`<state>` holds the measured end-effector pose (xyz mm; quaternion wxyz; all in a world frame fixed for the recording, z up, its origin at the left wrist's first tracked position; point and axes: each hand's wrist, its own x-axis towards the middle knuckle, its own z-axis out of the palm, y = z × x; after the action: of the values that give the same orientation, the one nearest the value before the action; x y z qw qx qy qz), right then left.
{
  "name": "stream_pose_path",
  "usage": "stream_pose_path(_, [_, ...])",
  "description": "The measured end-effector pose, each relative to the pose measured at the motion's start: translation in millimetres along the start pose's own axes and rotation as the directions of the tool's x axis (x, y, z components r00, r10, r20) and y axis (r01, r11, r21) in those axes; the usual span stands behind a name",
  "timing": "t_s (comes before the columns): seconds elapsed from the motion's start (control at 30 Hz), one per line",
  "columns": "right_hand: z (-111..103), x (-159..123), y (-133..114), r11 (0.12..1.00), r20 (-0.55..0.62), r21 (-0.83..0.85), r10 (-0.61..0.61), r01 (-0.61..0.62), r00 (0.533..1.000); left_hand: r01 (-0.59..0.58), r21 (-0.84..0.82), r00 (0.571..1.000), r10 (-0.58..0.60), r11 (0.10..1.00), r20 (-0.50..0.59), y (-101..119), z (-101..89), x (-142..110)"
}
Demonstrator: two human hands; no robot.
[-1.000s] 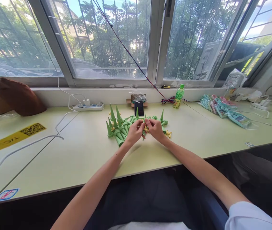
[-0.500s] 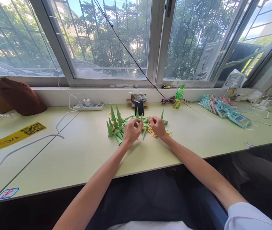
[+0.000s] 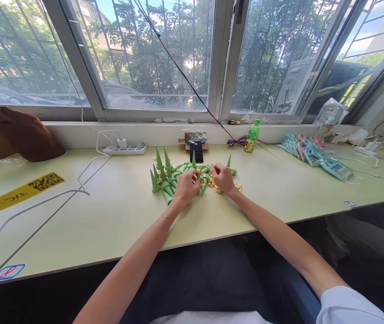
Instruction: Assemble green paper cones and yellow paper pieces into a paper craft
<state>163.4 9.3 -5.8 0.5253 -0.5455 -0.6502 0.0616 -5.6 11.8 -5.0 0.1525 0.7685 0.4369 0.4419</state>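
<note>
My left hand (image 3: 187, 185) is closed in a pinch around a green cone-shaped piece, mostly hidden by the fingers. My right hand (image 3: 223, 178) is closed too, fingertips together, above a pile of small yellow pieces (image 3: 217, 187); what it pinches, if anything, is too small to make out. Left of my hands, several green cones (image 3: 168, 167) stand upright with yellow bits at their bases. More green cones (image 3: 167, 197) lie flat beside them. Between the hands lies another green cone (image 3: 204, 183), and one upright green cone (image 3: 229, 160) rises behind my right hand.
On the pale table (image 3: 110, 225), a black phone (image 3: 196, 152) leans on a small box (image 3: 205, 146). A green bottle (image 3: 252, 136), a power strip (image 3: 124, 150), bagged blue and pink items (image 3: 313, 150) and a brown bag (image 3: 31, 135) line the back. A white cable (image 3: 43, 197) crosses the left.
My left hand has turned slightly, and the cone in its fingers shows less than before. The right hand stays nearly where it was.
</note>
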Motion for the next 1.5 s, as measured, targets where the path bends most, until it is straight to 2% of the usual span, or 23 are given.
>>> stream_pose_path(0.2, [-1, 0, -1, 1.0, 0.012, -0.015, 0.015, -0.015, 1.0, -0.079, 0.01, 0.995, 0.079, 0.997, 0.066, 0, 3.4, -1])
stream_pose_path(0.33, [-1, 1, 0, 0.999, 0.0, -0.035, 0.011, -0.011, 1.0, -0.077, 0.007, 0.992, 0.076, 0.997, 0.101, 2, 3.8, -2])
stream_pose_path(0.47, [-1, 2, 4, 0.998, 0.003, -0.068, 0.016, -0.016, 1.0, -0.075, 0.026, 0.994, 0.073, 0.997, 0.084, 2, 3.7, -2])
stream_pose_path(0.63, [-2, 3, 10, 0.99, 0.085, -0.14, 0.038, -0.025, 0.996, -0.068, 0.042, 0.998, 0.067, 0.997, 0.017, 2, 2.6, -2])
stream_pose_path(0.87, [-9, 2, 6, 0.946, 0.203, -0.324, 0.038, 0.03, 0.979, -0.032, 0.029, 0.999, 0.031, 0.999, 0.006, 10, -0.3, -2])
stream_pose_path(1.1, [-16, 5, 6, 0.918, 0.412, -0.356, -0.012, 0.173, 0.911, 0.0, -0.041, 0.996, -0.004, 0.999, -0.085, 13, -2.3, -2])
stream_pose_path(1.23, [-17, 5, 5, 0.904, 0.451, -0.375, -0.014, 0.204, 0.892, -0.01, -0.052, 0.994, 0.004, 0.999, -0.111, 12, -1.6, -1])
stream_pose_path(1.5, [-19, 5, 3, 0.895, 0.477, -0.399, 0.014, 0.202, 0.879, 0.004, -0.057, 0.996, -0.009, 0.998, -0.093, 16, -3.0, -2])
